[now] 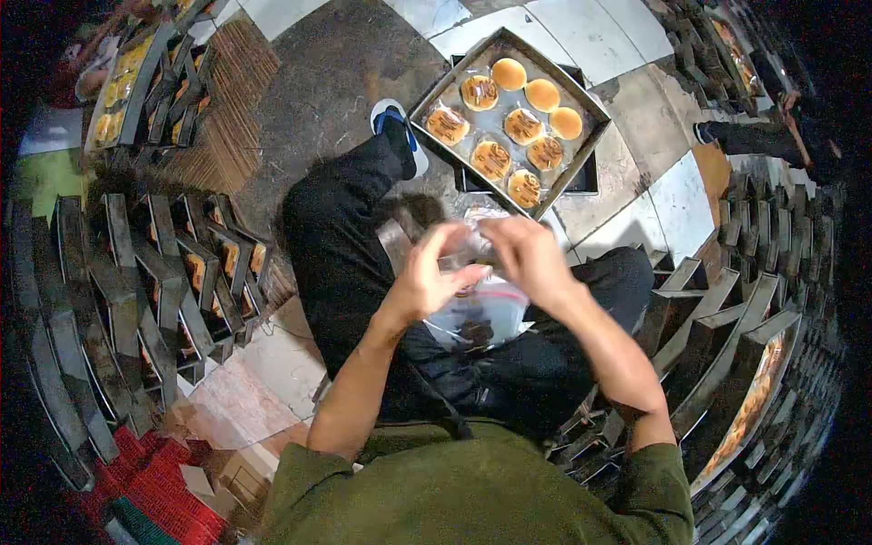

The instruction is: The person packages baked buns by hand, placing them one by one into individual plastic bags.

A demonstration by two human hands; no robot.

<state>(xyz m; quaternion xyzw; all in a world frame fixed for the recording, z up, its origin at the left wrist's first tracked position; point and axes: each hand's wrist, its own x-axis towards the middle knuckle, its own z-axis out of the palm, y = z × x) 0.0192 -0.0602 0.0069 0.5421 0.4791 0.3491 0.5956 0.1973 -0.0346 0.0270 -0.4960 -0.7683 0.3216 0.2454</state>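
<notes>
Above my lap, my left hand [427, 280] and my right hand [531, 259] come together around a clear plastic bag [474, 238]. Motion blurs the fingertips, and the bag's contents, if any, cannot be made out. My left thumb points inward, while the right fingers bend down over the plastic. Under the hands, a stack of clear plastic bags [477, 318] with a reddish strip rests on my lap. Just beyond them sits a metal tray [595, 136] of round buns [509, 74]; several are in printed clear wrappers [491, 159], and three look bare.
The bun tray rests on another dark tray [581, 177]. Stacks of metal trays stand at left [136, 282] and right [727, 336], some holding buns. Red crates [154, 481] are at lower left. Another person's leg [754, 139] shows at far right, on the tiled floor.
</notes>
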